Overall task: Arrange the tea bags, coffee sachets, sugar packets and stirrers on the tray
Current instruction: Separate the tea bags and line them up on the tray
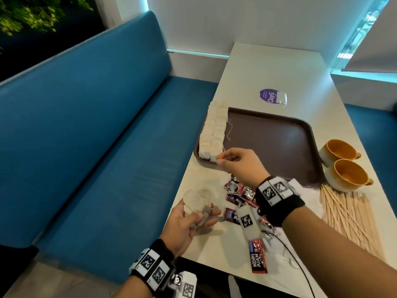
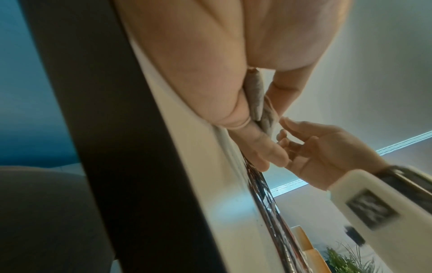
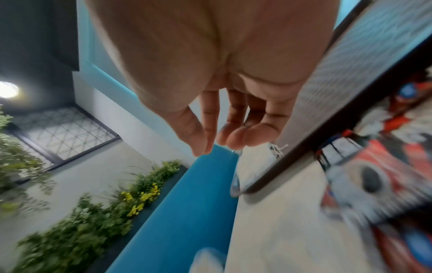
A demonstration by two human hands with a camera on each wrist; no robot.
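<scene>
My left hand (image 1: pixel 189 218) holds a bunch of tea bags (image 1: pixel 196 204), with its fingers curled round them, at the near left edge of the worktop (image 1: pixel 268 72). My right hand (image 1: pixel 240 162) is at the near left corner of the tray (image 1: pixel 279 143). Its fingertips (image 1: pixel 220 159) touch the nearest tea bag in the rows (image 1: pixel 212 130), and its fingers bend only a little and hold nothing. The rows of tea bags run along the left side of the tray, two side by side, from near to far. The coffee sachets (image 1: pixel 238 196) lie in a loose heap on the worktop, just near the tray and under my right wrist. One long sachet (image 1: pixel 258 258) lies closer to me. The stirrers (image 1: pixel 348 216) lie in a flat pile on the right. Two cups (image 1: pixel 343 164) stand just right of the tray, touching each other. A purple sticker (image 1: pixel 268 96) is on the worktop past the tray.
</scene>
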